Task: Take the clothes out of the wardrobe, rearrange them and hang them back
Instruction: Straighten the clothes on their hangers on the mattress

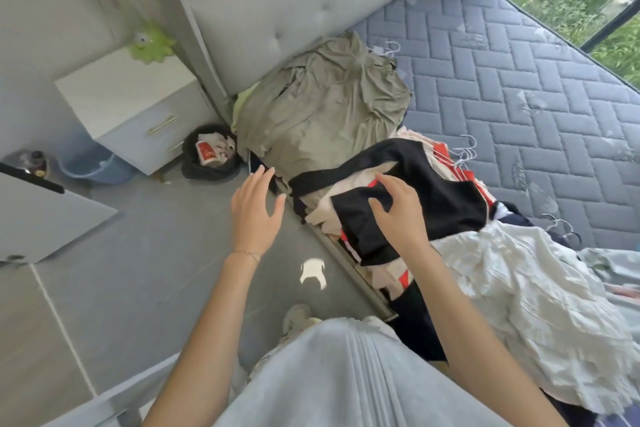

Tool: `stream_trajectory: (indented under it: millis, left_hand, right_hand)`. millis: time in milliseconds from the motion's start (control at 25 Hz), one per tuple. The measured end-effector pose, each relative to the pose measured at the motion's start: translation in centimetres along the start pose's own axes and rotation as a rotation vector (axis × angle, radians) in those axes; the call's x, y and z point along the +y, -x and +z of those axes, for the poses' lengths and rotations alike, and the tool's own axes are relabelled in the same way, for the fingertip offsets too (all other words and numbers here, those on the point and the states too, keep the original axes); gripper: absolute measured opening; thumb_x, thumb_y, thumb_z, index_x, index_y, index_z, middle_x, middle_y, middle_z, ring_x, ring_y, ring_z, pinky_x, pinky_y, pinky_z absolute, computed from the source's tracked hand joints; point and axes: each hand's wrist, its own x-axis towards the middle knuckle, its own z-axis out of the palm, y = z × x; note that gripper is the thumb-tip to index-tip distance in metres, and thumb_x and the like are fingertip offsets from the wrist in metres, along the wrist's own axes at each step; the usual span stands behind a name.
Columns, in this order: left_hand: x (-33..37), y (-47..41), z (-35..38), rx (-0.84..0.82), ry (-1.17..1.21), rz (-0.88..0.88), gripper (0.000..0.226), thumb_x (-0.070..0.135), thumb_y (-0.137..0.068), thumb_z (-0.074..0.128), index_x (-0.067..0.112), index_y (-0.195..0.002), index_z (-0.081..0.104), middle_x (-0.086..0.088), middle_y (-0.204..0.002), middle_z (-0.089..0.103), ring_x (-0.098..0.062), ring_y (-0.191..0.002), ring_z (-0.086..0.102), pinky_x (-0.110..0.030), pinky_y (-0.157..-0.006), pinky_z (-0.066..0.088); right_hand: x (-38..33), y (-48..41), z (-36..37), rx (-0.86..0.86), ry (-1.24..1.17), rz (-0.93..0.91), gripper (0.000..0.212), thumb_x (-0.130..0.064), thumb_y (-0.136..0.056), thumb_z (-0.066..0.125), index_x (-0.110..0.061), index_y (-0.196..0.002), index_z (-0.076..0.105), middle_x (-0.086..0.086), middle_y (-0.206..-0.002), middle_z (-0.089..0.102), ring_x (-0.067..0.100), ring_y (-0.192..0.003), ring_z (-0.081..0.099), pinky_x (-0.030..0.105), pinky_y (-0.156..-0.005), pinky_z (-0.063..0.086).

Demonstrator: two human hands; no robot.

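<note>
White ruffled fabric garment [519, 288] lies nearest you on the grey quilted mattress [519, 80] | your left hand [256, 215] hovers empty, fingers spread, beside the bed edge | your right hand [398, 215], fingers apart, grips nothing over the black fabric garment [443, 191] | the row runs lengthwise along that edge to the olive cloth garment [322, 104] | white wire hanger hooks [467, 149] point right.

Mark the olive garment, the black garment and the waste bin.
olive garment [322, 107]: head view, middle of its crumpled cloth.
black garment [436, 191]: head view, its smooth upper face.
waste bin [207, 173]: head view, its dark front wall.
</note>
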Motion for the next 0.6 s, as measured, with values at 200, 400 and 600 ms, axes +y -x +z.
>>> stream_trajectory:
  millis: [200, 400, 600]
  left_hand:
    - [-4.6, -4.8, -3.4, 0.05, 0.037, -0.046, 0.049, 0.028, -0.097, 0.054, 0.015, -0.143, 0.043, -0.003, -0.152, 0.038, -0.019, -0.142, 0.031, -0.038, -0.116, 0.024]
    - [-7.6, -13.0, -4.0, 0.023, 0.008, -0.039, 0.048, 0.028, -0.097, 0.054, 0.014, -0.142, 0.044, -0.005, -0.151, 0.039, -0.021, -0.141, 0.032, -0.04, -0.115, 0.027]
    - [-8.8, -23.8, -3.5, -0.064, -0.05, -0.001, 0.05, 0.03, -0.096, 0.054, 0.015, -0.143, 0.043, -0.004, -0.152, 0.039, -0.021, -0.142, 0.032, -0.044, -0.115, 0.029]
  right_hand:
    - [-5.9, -4.9, 4.0, -0.041, 0.055, -0.088, 0.048, -0.019, -0.092, 0.062, -0.021, -0.138, 0.051, -0.001, -0.139, 0.053, 0.019, -0.131, 0.042, 0.037, -0.11, 0.037]
    - [-8.8, -13.3, 7.8, -0.093, 0.083, -0.106, 0.048, -0.016, -0.093, 0.061, -0.017, -0.14, 0.05, 0.001, -0.14, 0.052, 0.021, -0.134, 0.04, 0.035, -0.112, 0.031]
    - [-10.0, -23.5, 9.8, -0.125, 0.073, -0.035, 0.049, -0.019, -0.095, 0.058, -0.019, -0.142, 0.047, 0.0, -0.143, 0.049, 0.021, -0.137, 0.037, 0.034, -0.113, 0.027]
